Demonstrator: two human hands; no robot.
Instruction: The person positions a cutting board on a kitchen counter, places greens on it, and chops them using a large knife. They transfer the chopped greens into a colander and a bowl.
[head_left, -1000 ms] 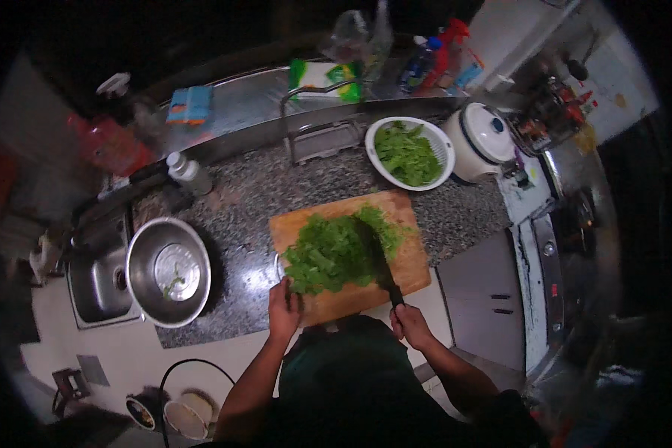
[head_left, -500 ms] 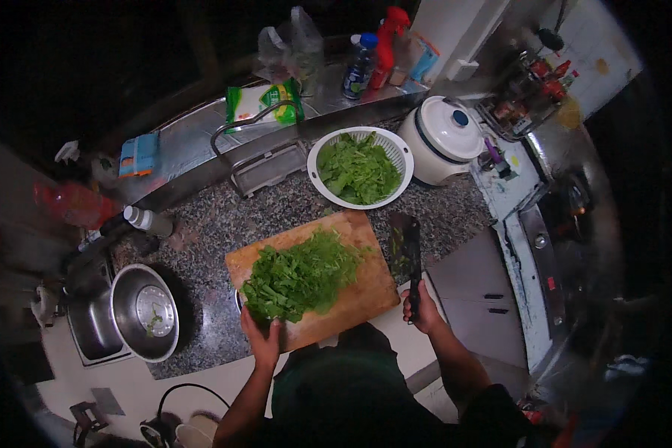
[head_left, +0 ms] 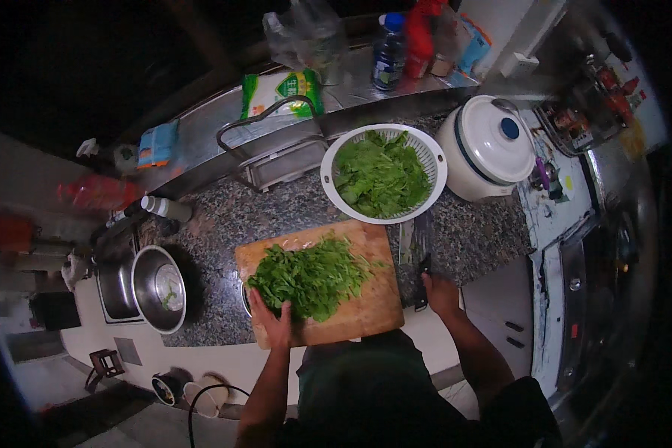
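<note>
Chopped leafy greens [head_left: 313,276] lie heaped on a wooden cutting board [head_left: 377,299] at the counter's front edge. My left hand [head_left: 275,322] rests at the board's near left corner, thumb and fingers spread against the leaves. To the right of the board a dark cleaver [head_left: 421,237] lies flat on the counter, its blade tip by the colander and its black handle toward me. Beside that handle is my right hand [head_left: 442,295], its fingertips close to or touching it; the fingers seem loosened, and are partly hidden. A white colander [head_left: 331,196] behind the board holds more leafy greens [head_left: 381,175].
A steel bowl [head_left: 143,287] stands by the sink [head_left: 116,299] at left. A white lidded cooker [head_left: 493,145] is at back right, near the stove [head_left: 575,276]. Behind are a wire rack [head_left: 276,166], a green-and-white packet [head_left: 276,91] and a blue-capped bottle [head_left: 390,56].
The cleaver has moved from my right hand's grip to the counter beside the board. My left hand has shifted slightly up along the greens. The whole view has shifted.
</note>
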